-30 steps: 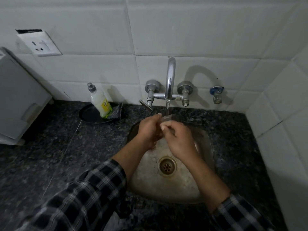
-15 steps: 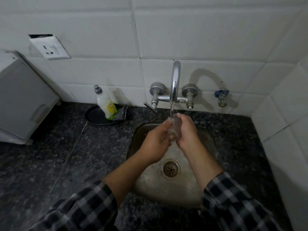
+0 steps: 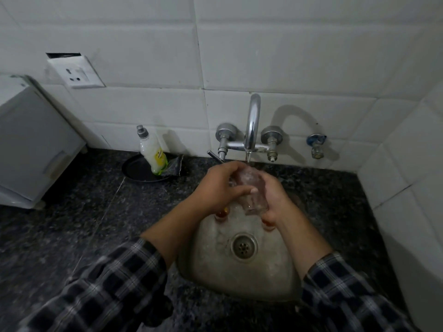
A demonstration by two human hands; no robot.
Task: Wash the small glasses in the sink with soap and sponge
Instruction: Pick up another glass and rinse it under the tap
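A small clear glass (image 3: pixel 251 188) is held under the chrome tap (image 3: pixel 252 125), over the steel sink (image 3: pixel 215 267). My left hand (image 3: pixel 219 186) wraps round its left side, thumb across the front. My right hand (image 3: pixel 273 197) grips its right side and base. A thin stream of water falls from the spout onto the glass. Two more small glasses with brownish residue, one (image 3: pixel 221 213) and another (image 3: pixel 267 224), stand in the sink, partly hidden below my hands. The soap bottle (image 3: pixel 153 152) and a dark sponge (image 3: pixel 173 166) sit on a black plate at the back left.
The black plate (image 3: pixel 136 170) lies on the dark granite counter (image 3: pixel 84 212). A white appliance (image 3: pixel 31 144) stands at the far left. A wall socket (image 3: pixel 75 71) is above it. The tiled side wall (image 3: pixel 412 188) closes in on the right, and a spare valve (image 3: pixel 316 146) juts from the back wall.
My hands have shifted round the glass under the tap; it now lies tilted with both hands wrapped about it, the left thumb across its front.
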